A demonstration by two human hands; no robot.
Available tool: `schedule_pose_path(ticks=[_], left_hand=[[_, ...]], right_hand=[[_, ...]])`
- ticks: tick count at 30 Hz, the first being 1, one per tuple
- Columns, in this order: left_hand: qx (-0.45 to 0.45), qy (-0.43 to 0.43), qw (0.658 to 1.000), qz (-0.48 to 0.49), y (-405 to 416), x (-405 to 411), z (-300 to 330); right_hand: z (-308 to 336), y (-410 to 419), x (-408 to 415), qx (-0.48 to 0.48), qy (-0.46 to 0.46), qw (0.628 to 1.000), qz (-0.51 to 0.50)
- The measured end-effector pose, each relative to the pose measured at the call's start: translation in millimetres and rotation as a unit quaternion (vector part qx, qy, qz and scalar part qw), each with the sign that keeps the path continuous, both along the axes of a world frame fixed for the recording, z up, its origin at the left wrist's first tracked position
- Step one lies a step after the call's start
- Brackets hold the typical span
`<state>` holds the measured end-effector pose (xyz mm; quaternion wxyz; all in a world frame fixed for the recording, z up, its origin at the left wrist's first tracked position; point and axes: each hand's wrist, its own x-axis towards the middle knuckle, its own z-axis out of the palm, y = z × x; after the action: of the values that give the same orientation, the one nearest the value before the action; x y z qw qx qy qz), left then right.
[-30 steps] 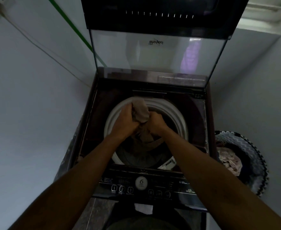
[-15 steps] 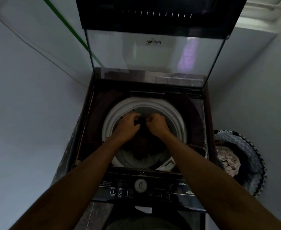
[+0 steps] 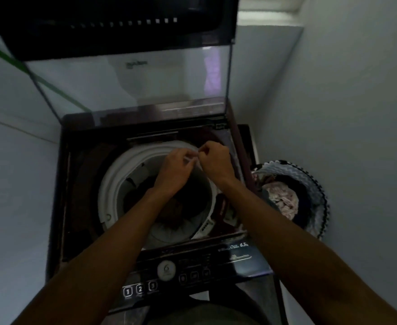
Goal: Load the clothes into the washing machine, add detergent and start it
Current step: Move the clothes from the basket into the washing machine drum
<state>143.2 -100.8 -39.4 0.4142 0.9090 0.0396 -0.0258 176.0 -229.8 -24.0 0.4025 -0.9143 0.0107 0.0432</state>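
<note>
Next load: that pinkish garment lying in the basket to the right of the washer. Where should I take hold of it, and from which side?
Grip the pinkish garment at its bunched crest, coming straight down from above. It lies crumpled atop the pile, and the basket wall rings it, so a sideways approach looks blocked. The folds should give fingers something to close around.

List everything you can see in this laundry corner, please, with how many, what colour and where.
washing machine: one, dark, centre, between pale walls
lid: one, clear glass, raised at the back
drum: one, white rim, dark clothes lying inside
control panel: one, black, front edge, round dial and numbered buttons
laundry basket: one, black and white zigzag, on the floor to the right, pale clothes inside
small white thing: one, pinched between both hands, too blurred to name
left hand: one, over the drum
right hand: one, over the drum's far right rim
</note>
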Motion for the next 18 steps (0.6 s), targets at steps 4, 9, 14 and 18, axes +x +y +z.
schedule_pose_path(ticks=[4,9,14,18], left_hand=[[0.003,-0.033,0.999,-0.037,-38,16,5],[-0.023,-0.083,0.994,-0.067,-88,23,14],[-0.012,-0.092,0.987,-0.129,-144,22,14],[0.007,-0.065,0.981,-0.183,-187,19,2]], right_hand=[[6,-43,5,0.021,-0.02,0.999,-0.04],[7,-98,6,0.015,-0.04,0.995,-0.094],[-18,-165,-1,0.016,0.017,0.99,-0.14],[-59,-223,-19,0.019,0.14,0.977,-0.158]])
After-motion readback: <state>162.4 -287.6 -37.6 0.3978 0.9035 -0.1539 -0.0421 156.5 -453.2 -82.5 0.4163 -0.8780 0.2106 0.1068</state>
